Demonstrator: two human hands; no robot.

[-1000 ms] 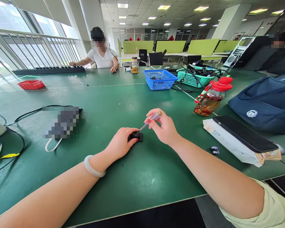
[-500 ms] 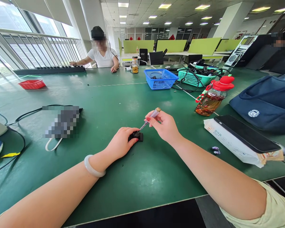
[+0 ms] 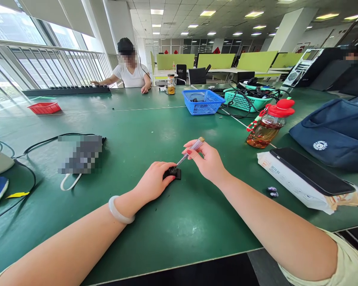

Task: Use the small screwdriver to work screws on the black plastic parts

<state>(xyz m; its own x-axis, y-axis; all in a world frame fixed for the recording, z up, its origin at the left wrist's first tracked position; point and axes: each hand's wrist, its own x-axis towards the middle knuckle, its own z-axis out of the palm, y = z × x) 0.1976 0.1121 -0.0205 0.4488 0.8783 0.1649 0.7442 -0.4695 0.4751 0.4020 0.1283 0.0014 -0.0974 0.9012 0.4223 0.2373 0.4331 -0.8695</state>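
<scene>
Near the middle of the green table (image 3: 155, 246), my left hand (image 3: 153, 180) grips a small black device (image 3: 173, 172) between thumb and fingers, pressing it down on the surface. What kind of device it is I cannot make out. My right hand (image 3: 207, 159) pinches a screwdriver (image 3: 193, 147) with a clear handle. The tool slants down to the left, its tip at the top of the black device beside my left fingertips. Whether the tip sits in a screw is too small to tell.
Ahead stand a blue basket (image 3: 203, 104), a green basket (image 3: 244, 101) of cables and a red-lidded bottle (image 3: 265, 125). A black phone (image 3: 313, 169) lies on a white packet at right, near a navy bag (image 3: 331, 135). A co-worker (image 3: 134, 75) sits opposite.
The whole view has shifted slightly, with everything a little lower and to the right. Both hands keep their grips, and the screwdriver stays at the black device.
</scene>
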